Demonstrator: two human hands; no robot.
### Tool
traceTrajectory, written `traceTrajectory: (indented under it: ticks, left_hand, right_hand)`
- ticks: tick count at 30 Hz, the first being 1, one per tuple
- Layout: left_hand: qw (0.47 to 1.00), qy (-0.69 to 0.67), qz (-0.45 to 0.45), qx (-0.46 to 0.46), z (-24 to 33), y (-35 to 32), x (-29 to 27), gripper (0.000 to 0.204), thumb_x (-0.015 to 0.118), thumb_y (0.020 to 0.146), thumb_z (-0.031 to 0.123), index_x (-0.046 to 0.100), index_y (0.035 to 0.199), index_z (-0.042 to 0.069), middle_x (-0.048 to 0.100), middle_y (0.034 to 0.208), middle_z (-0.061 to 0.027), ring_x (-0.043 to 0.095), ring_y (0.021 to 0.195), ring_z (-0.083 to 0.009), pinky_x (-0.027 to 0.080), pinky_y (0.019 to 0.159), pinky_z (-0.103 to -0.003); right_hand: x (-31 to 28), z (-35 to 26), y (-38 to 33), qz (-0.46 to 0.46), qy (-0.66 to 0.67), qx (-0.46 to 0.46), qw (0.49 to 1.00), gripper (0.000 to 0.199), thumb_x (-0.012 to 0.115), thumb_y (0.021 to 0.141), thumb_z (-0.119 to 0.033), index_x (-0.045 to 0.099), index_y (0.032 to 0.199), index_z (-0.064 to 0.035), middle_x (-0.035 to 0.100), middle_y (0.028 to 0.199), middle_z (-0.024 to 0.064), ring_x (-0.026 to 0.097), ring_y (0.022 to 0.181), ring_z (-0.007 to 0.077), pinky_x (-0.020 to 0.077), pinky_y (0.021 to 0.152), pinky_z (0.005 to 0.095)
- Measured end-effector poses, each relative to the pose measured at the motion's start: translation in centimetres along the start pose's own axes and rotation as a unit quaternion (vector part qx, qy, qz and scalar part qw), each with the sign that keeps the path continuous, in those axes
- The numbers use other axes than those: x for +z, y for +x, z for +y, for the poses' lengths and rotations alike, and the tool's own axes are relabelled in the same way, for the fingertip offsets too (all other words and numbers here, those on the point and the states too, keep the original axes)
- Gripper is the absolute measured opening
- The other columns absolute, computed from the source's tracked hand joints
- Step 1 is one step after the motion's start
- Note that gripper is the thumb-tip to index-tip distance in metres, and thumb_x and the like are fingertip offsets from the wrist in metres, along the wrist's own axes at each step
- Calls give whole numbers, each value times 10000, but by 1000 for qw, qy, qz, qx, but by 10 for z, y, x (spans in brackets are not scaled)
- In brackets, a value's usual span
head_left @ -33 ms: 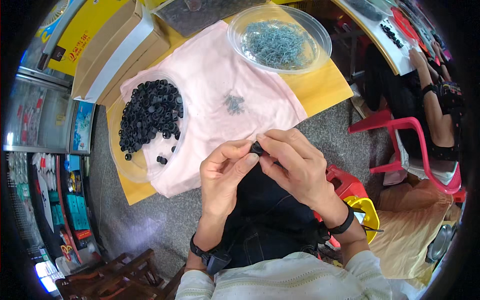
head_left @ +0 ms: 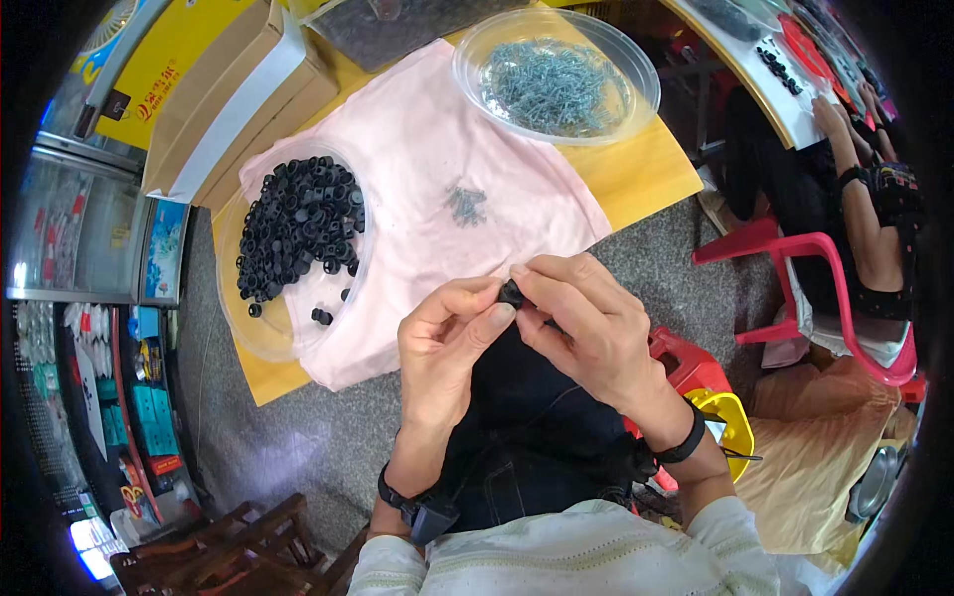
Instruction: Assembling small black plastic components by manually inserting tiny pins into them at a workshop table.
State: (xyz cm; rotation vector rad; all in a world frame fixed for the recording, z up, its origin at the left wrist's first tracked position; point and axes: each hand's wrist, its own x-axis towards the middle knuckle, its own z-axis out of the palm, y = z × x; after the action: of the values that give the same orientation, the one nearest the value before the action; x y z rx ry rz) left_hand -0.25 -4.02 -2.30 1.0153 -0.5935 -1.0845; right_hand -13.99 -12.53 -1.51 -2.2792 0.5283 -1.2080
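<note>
Together, both hands (head_left: 517, 318) pinch – fingertips meeting (closely) – a black cap (head_left: 511, 293).

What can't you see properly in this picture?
- Small black part, head view: mostly covered by the fingers of the left hand and right hand.
- Little metal pieces in the clear bowl: too small to tell their shape.
- Cardboard box: cut off by the dark rim.
</note>
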Motion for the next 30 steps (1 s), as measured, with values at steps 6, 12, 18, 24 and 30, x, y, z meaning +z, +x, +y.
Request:
traceTrajectory:
  ticks: [6, 12, 18, 24, 30]
  left_hand:
    - [1000, -21, 9, 0, -4, -3, 1, 101, 667, 826, -58, 655, 908, 0, 636, 1044, -78, 595, 910, -96, 490, 832, -222]
    - [1000, -16, 20, 13, -4, -4, 6, 91, 672, 826, -52, 650, 901, -5, 633, 1039, -73, 589, 906, -90, 491, 809, -209]
    - [1000, -23, 10, 10, -7, -10, 8, 93, 674, 828, -45, 649, 907, -3, 636, 1041, -77, 591, 910, -87, 494, 826, -212]
    - [998, -63, 24, 18, 0, -3, 8, 172, 672, 831, -40, 621, 991, -4, 644, 1034, -87, 608, 924, -99, 503, 849, -232]
    - [998, -44, 15, 34, 22, 0, -6, 254, 658, 840, -41, 581, 1081, -17, 640, 1022, -89, 622, 960, -141, 501, 875, -259]
  right_hand:
    - [-1, 1, -1, -17, 3, -11, 1000, 380, 715, 666, 16, 598, 1026, 40, 596, 990, 149, 604, 810, 284, 516, 693, 335]
    - [-2, 1, 1, -18, 6, -8, 1000, 370, 713, 669, 15, 596, 1020, 38, 594, 968, 143, 604, 820, 278, 514, 699, 332]
    - [2, -3, -16, -4, -2, 4, 1000, 356, 716, 686, 20, 589, 1018, 43, 598, 961, 154, 614, 798, 297, 517, 683, 337]
    - [9, -9, 1, 35, 90, 100, 990, 358, 713, 698, 59, 615, 1037, -5, 623, 979, 124, 639, 722, 189, 521, 586, 265]
    - [12, -3, 37, -45, 47, 28, 997, 320, 727, 718, 23, 626, 1018, -24, 634, 938, 103, 619, 676, 153, 510, 526, 244]
